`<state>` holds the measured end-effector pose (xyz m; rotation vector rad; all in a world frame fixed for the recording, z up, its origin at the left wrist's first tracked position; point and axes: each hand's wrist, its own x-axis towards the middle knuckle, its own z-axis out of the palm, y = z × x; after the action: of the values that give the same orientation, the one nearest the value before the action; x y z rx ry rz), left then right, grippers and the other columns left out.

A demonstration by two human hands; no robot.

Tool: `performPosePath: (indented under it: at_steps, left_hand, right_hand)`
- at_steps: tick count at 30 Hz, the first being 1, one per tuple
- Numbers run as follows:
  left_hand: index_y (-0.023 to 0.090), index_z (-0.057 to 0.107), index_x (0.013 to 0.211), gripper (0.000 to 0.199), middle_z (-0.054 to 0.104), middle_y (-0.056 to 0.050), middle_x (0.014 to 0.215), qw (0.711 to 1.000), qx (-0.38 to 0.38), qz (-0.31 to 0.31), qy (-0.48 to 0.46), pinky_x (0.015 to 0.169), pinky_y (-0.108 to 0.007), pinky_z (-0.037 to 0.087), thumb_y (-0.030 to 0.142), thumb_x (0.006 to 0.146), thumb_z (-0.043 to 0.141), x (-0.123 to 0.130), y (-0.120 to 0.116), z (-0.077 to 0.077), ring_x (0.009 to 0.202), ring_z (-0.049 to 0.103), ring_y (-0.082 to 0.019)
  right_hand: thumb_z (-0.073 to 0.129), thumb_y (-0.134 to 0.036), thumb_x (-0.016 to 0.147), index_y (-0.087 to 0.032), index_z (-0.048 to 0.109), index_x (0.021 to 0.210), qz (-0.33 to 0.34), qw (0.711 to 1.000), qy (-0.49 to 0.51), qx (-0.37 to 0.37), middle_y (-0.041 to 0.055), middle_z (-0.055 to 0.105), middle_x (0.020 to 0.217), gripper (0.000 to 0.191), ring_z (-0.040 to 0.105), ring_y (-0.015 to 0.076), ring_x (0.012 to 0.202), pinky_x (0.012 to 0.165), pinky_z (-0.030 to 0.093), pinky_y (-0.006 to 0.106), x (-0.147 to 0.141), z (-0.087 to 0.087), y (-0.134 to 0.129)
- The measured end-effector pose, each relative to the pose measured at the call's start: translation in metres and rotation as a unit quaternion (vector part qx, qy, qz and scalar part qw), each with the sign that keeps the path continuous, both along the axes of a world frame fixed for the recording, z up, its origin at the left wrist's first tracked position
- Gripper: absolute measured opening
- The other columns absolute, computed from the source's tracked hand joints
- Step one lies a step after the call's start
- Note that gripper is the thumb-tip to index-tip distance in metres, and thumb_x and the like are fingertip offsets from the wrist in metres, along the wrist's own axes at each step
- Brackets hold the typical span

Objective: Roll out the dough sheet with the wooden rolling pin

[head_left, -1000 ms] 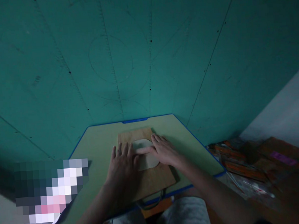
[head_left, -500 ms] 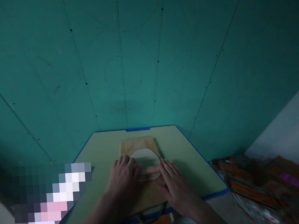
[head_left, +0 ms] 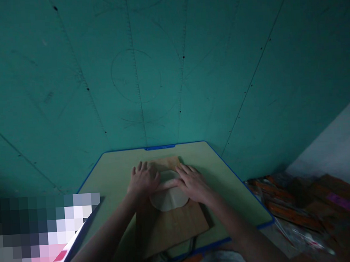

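Observation:
A pale wooden rolling pin lies crosswise over a flat, roughly round sheet of white dough. Beneath the dough is a wooden board. My left hand is closed over the pin's left end, knuckles up. Over the right end rests my right hand, its fingers reaching forward past the pin and its thumb side against it. Both palms hide the pin's ends. Most of the dough shows on the near side of the pin, with a smaller strip beyond it.
The board sits on a light folding table with a blue edge, set against a green wall bearing pencil lines. A black wire handle shows at the near edge. Boxes and plastic wrapping lie on the floor at right. Something pixelated covers the lower left.
Both hands and the rolling pin have moved away from me, from the near part of the dough to its far part. The camera view has shifted slightly.

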<state>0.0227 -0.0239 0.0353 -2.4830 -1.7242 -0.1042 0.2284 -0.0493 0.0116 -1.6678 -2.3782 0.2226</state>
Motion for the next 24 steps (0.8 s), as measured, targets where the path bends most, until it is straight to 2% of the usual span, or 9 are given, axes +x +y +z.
performPosePath:
  at_steps: [2, 4, 7, 10, 14, 18, 24]
  left_hand:
    - [0.023, 0.070, 0.122, 0.034, 0.059, -0.017, 0.143, 1.000, -0.010, -0.024, -0.004, 0.101, -0.072, 0.038, 0.034, 0.096, 0.052, -0.003, -0.012, -0.003, 0.137, 0.044, -0.049]
    - [0.028, 0.070, 0.123, 0.033, 0.058, -0.014, 0.145, 0.998, -0.001, -0.053, -0.019, 0.104, -0.077, 0.032, 0.028, 0.095, 0.053, -0.006, -0.027, -0.007, 0.140, 0.041, -0.049]
    - [0.024, 0.068, 0.126, 0.035, 0.059, -0.015, 0.144, 0.997, 0.015, -0.064, -0.039, 0.108, -0.070, 0.036, 0.024, 0.098, 0.047, -0.006, -0.049, -0.013, 0.141, 0.044, -0.044]
    - [0.018, 0.064, 0.130, 0.040, 0.058, -0.018, 0.144, 0.998, 0.010, -0.033, -0.055, 0.106, -0.059, 0.044, 0.033, 0.102, 0.041, -0.002, -0.063, -0.017, 0.137, 0.050, -0.038]
    - [0.016, 0.057, 0.139, 0.046, 0.057, -0.019, 0.145, 0.997, 0.024, -0.024, -0.071, 0.102, -0.050, 0.050, 0.040, 0.102, 0.042, 0.000, -0.071, -0.020, 0.130, 0.057, -0.033]
    - [0.014, 0.055, 0.140, 0.049, 0.056, -0.019, 0.146, 0.997, 0.027, -0.015, -0.065, 0.101, -0.048, 0.051, 0.042, 0.102, 0.045, 0.000, -0.072, -0.023, 0.129, 0.058, -0.033]
    - [0.014, 0.060, 0.134, 0.045, 0.060, -0.017, 0.142, 0.997, 0.031, -0.008, -0.066, 0.100, -0.045, 0.052, 0.042, 0.103, 0.043, 0.001, -0.077, -0.023, 0.125, 0.061, -0.030]
  right_hand:
    - [0.036, -0.048, 0.104, -0.012, 0.042, 0.154, -0.007, 1.000, 0.006, 0.012, 0.0167, 0.037, 0.161, 0.061, 0.033, 0.0346, 0.148, 0.119, 0.031, 0.051, 0.001, -0.003, -0.014]
    - [0.040, -0.045, 0.104, -0.013, 0.040, 0.155, -0.012, 1.000, 0.014, 0.017, 0.0161, 0.035, 0.162, 0.061, 0.030, 0.0355, 0.149, 0.119, 0.032, 0.051, 0.004, -0.006, -0.033]
    - [0.044, -0.038, 0.102, -0.012, 0.036, 0.157, -0.001, 0.999, 0.021, 0.032, 0.0153, 0.032, 0.163, 0.061, 0.023, 0.0342, 0.152, 0.121, 0.030, 0.051, 0.008, -0.009, -0.062]
    - [0.049, -0.035, 0.100, -0.013, 0.036, 0.156, 0.008, 0.998, 0.031, 0.048, 0.0144, 0.034, 0.163, 0.062, 0.022, 0.0327, 0.153, 0.122, 0.030, 0.051, 0.012, -0.014, -0.081]
    - [0.047, -0.029, 0.100, -0.013, 0.036, 0.156, 0.016, 0.996, 0.053, 0.063, 0.0150, 0.030, 0.164, 0.059, 0.016, 0.0309, 0.154, 0.123, 0.029, 0.052, 0.015, -0.026, -0.090]
    - [0.043, -0.023, 0.100, -0.011, 0.030, 0.158, 0.023, 0.995, 0.080, 0.060, 0.0161, 0.021, 0.167, 0.061, 0.004, 0.0304, 0.156, 0.123, 0.026, 0.054, 0.015, -0.038, -0.091]
    - [0.041, -0.023, 0.101, -0.015, 0.022, 0.161, 0.019, 0.995, 0.082, 0.058, 0.0157, 0.016, 0.168, 0.063, -0.003, 0.0294, 0.156, 0.123, 0.026, 0.056, 0.014, -0.042, -0.094]
